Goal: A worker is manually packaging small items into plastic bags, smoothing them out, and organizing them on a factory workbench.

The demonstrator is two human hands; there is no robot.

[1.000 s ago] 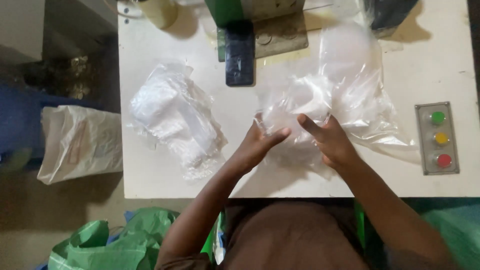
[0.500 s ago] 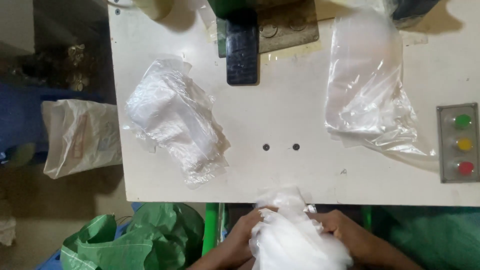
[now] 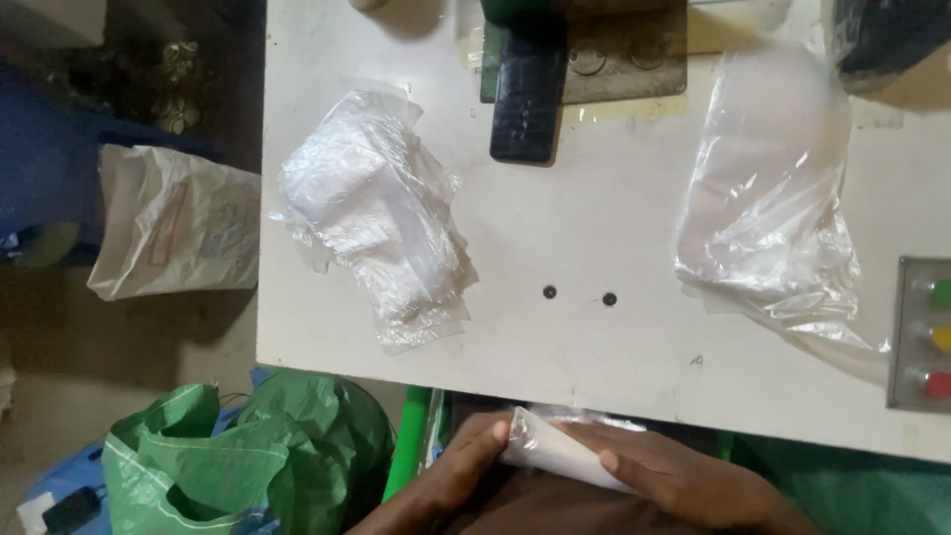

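Folded packet (image 3: pixel 560 458), glossy clear plastic over white filling: gripped below the white table's (image 3: pixel 634 347) near edge, left hand (image 3: pixel 466 471) clasping its end, right hand (image 3: pixel 684 476) laid flat across it. Crinkled clear bags (image 3: pixel 381 218) lie far left.

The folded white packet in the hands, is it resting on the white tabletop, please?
No, both hands, left hand and right hand, hold the folded white packet below the near edge of the white table.

A single head-worn camera looks almost straight down, at fairly close range, onto the white worktop (image 3: pixel 614 198), which fills the centre and right of the frame. Its near edge runs across the lower part of the frame, with the wearer's lap just below it. Floor shows along the left side.
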